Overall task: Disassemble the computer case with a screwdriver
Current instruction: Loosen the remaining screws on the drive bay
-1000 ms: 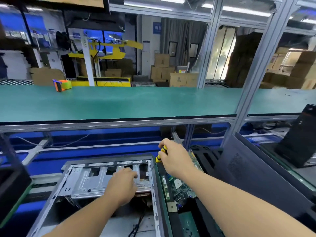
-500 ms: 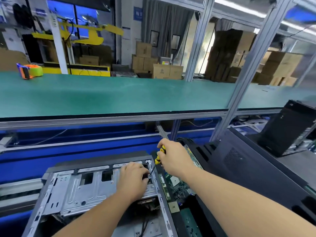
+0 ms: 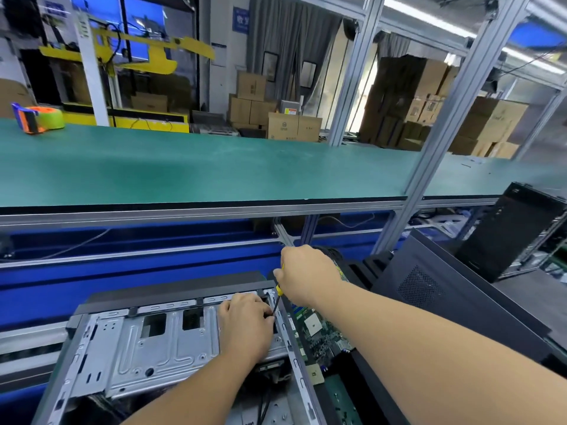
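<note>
The right hand (image 3: 306,276) has its fingers curled tight round the yellow handle of the screwdriver (image 3: 277,297), whose dark shaft slants down and left to a tip hidden behind the left hand (image 3: 247,322). The left hand's fingers (image 3: 264,312) are bent at the tip, seemingly pinching the shaft to steady it on a screw I cannot see; whether they really grip it or only rest beside it is hard to tell.

Both hands work at the far right corner of the case (image 3: 147,342), which lies open on its side at the near edge of the view, its grey metal drive cage (image 3: 171,338) facing up. Just right of it lies a green circuit board (image 3: 322,335), and beyond that a dark side panel (image 3: 445,302) leans. A raised green surface (image 3: 214,170) runs across the far side, with a tape dispenser (image 3: 38,118) at its far left.

The case looks stiff and fairly heavy, sheet steel with thin stamped edges that could cut, so it is best held by the folded rim or cage, not the cut-outs. The screws are probably small and easily dropped into the chassis
</note>
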